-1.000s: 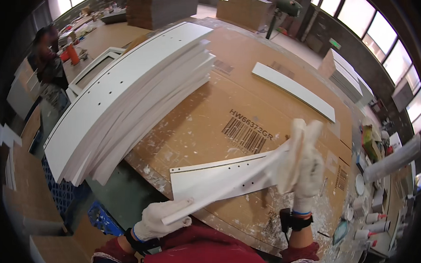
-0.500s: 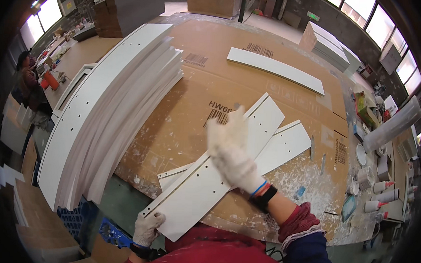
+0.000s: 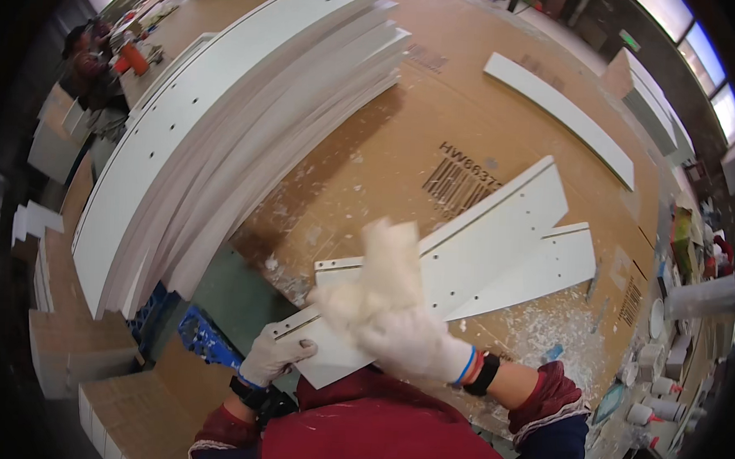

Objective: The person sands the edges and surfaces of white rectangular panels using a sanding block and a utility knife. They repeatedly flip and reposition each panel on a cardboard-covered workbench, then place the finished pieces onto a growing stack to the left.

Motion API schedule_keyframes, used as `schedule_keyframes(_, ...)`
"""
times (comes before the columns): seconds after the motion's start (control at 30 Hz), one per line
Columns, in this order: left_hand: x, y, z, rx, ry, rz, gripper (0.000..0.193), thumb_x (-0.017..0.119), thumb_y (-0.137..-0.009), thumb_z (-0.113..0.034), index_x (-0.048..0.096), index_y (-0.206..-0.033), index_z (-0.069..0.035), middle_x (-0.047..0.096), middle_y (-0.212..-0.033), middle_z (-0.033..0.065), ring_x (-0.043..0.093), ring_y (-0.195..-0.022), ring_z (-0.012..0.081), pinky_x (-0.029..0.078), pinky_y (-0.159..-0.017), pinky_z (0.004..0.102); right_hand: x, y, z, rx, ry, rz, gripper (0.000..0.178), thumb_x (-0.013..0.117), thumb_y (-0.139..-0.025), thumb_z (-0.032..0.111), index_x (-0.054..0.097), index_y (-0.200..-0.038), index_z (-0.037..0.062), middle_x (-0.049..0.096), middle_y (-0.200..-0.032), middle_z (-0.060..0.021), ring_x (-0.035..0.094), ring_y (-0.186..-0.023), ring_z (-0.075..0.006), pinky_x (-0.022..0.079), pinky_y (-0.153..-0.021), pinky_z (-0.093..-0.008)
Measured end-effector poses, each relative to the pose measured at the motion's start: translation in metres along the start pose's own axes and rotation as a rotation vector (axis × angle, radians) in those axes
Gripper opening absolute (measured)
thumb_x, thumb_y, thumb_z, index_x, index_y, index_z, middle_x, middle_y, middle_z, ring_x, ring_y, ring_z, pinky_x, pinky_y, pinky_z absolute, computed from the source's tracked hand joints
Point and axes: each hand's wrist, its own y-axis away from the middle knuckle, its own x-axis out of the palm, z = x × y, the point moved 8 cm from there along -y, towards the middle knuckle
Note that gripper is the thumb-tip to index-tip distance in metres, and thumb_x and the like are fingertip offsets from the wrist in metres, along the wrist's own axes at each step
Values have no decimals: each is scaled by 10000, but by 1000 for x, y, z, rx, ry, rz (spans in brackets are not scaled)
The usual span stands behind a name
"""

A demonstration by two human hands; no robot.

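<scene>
My left hand, in a white knit glove, grips the near end of a white board with its thumb on top. The board has a groove along one edge and several small holes. It lies slantwise across a second white board of the same kind. My right hand, also gloved, is closed on a cream cloth over the near part of the upper board. Motion blurs the cloth, and it hides part of both boards.
Cardboard covers the worktable. At left stands a tall stack of white panels; a single white strip lies farther back. Glue bottles crowd the right edge. A blue crate sits below left. Another person is at far left.
My right hand has moved down along the upper board toward my left hand, with the cloth. My left hand keeps its grip. The whole view has shifted and turned.
</scene>
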Motion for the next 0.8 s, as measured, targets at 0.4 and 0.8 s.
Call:
schedule_keyframes(0.4, 3, 7, -21, 13, -47, 141, 617, 740, -736, -165, 552, -1287, 41, 655, -1130, 76, 571, -974, 123, 462, -874, 272, -89, 199, -273, 1206, 349, -404, 436, 439, -990, 422, 509, -1299, 123, 582, -1196, -237, 583, -1059, -385, 460, -891, -431)
schedule_keyframes(0.8, 35, 20, -106, 334, -590, 185, 432, 691, -756, 48, 617, -1181, 39, 691, -1068, 132, 677, -839, 179, 530, -751, 273, -111, 308, -251, 1449, 406, -594, 493, 463, -958, 365, 459, -1364, 85, 523, -1238, -264, 497, -1158, -413, 390, -1004, -431)
